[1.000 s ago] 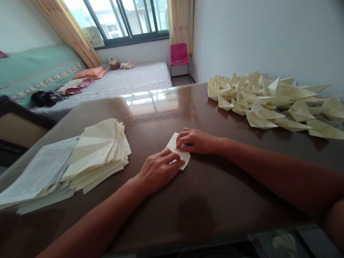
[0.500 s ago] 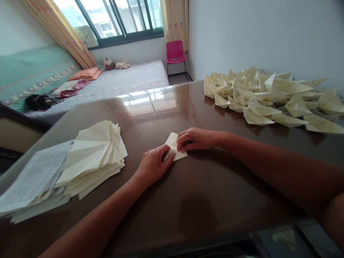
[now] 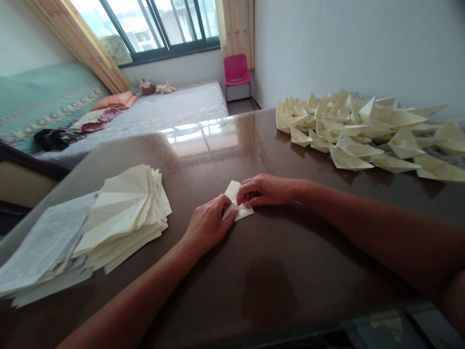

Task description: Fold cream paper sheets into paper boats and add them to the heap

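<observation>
A small cream sheet of paper (image 3: 234, 198), partly folded, lies on the dark glossy table (image 3: 276, 271) in front of me. My left hand (image 3: 209, 225) pinches its near left edge with curled fingers. My right hand (image 3: 265, 190) presses down on its right side, fingers bent and closed over the fold. The two hands nearly touch above the paper. A fanned stack of flat cream sheets (image 3: 123, 215) rests to the left of my left hand.
A heap of folded paper boats (image 3: 359, 133) covers the far right of the table by the white wall. Printed pages (image 3: 39, 247) lie under the stack at the left edge. Beyond the table are a bed (image 3: 163, 109), a pink chair (image 3: 237, 70) and a window.
My left hand has drawn in from lying flat on the paper to pinching its edge, and the paper looks smaller and more folded. The view has shifted slightly.
</observation>
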Demonstrator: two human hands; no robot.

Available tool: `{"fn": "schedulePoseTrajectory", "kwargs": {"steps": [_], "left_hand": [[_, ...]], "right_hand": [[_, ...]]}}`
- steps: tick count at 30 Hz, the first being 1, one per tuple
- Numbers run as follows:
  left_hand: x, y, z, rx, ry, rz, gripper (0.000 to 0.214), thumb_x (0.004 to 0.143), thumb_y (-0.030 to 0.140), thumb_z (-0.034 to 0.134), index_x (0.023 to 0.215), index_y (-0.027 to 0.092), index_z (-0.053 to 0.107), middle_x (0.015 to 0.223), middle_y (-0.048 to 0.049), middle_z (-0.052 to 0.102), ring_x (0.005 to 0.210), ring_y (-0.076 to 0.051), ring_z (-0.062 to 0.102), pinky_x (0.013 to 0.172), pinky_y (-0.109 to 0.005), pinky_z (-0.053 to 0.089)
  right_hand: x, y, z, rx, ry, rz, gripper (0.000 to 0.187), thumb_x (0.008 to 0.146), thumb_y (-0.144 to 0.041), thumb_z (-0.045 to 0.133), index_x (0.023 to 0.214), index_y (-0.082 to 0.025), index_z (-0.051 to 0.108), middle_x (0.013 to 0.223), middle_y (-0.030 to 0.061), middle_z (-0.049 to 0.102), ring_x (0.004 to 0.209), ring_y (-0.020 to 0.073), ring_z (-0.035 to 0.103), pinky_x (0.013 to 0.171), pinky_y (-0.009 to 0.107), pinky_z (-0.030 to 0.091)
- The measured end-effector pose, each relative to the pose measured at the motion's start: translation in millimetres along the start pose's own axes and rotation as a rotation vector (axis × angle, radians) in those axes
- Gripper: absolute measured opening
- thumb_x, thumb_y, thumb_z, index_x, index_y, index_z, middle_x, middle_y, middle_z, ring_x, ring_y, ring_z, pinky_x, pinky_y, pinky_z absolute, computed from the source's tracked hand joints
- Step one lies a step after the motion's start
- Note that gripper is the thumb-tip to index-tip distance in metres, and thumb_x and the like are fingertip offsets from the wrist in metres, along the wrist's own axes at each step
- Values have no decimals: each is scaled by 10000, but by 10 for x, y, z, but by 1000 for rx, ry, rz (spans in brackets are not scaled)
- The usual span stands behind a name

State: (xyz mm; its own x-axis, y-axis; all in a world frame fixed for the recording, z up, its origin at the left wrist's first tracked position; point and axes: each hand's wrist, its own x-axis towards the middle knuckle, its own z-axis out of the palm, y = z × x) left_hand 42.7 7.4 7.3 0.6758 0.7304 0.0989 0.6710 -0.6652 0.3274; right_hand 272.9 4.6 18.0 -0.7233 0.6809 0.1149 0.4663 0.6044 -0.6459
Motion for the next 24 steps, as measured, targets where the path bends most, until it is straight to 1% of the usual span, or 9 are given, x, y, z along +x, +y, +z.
{"fn": "schedulePoseTrajectory", "kwargs": {"steps": [3, 5, 10, 13, 16, 24], "left_hand": [[-8, -12, 13, -48, 3, -22, 218, 877, 405, 493, 1003, 227, 488, 685, 54, 567, 586, -135, 549, 557, -233, 351], [-12, -21, 19, -66, 7, -19, 250, 875, 400, 495, 1057, 231, 468, 694, 57, 568, 587, -134, 556, 565, -234, 365], [-20, -36, 24, -72, 6, 3, 205, 894, 365, 469, 1049, 230, 460, 718, 49, 585, 592, -133, 558, 570, -235, 364], [-22, -35, 21, -66, 2, 14, 174, 907, 339, 454, 1040, 228, 455, 719, 47, 583, 598, -132, 555, 576, -234, 359], [-20, -28, 12, -70, -4, 17, 154, 921, 325, 436, 1040, 228, 450, 721, 47, 587, 604, -131, 556, 584, -234, 358], [-16, -25, 1, -49, 13, 35, 126, 938, 319, 419, 1009, 225, 466, 752, 34, 615, 632, -141, 573, 596, -242, 358]], "right_hand": [[-12, -5, -22, -34, -41, -71, 233, 878, -198, 556, 1062, -181, 698, 1002, 54, 664, 867, 124, 608, 831, 236, 441], [-18, -12, -32, -61, -55, -97, 249, 891, -197, 541, 1078, -193, 704, 1035, 62, 655, 919, 132, 602, 876, 241, 425], [-20, -20, -24, -96, -64, -101, 266, 901, -193, 529, 1105, -202, 700, 1049, 65, 642, 941, 141, 591, 891, 250, 418], [-19, -5, -6, -102, -59, -97, 276, 869, -278, 605, 1122, -212, 695, 1049, 64, 629, 935, 151, 585, 885, 259, 422], [-20, 19, 8, -104, -48, -87, 358, 811, -371, 678, 1144, -239, 685, 1049, 54, 614, 922, 155, 581, 864, 262, 429], [-26, 57, 26, -79, -40, -86, 383, 814, -381, 674, 1177, -260, 666, 1049, 45, 609, 911, 151, 579, 845, 254, 426]]}}
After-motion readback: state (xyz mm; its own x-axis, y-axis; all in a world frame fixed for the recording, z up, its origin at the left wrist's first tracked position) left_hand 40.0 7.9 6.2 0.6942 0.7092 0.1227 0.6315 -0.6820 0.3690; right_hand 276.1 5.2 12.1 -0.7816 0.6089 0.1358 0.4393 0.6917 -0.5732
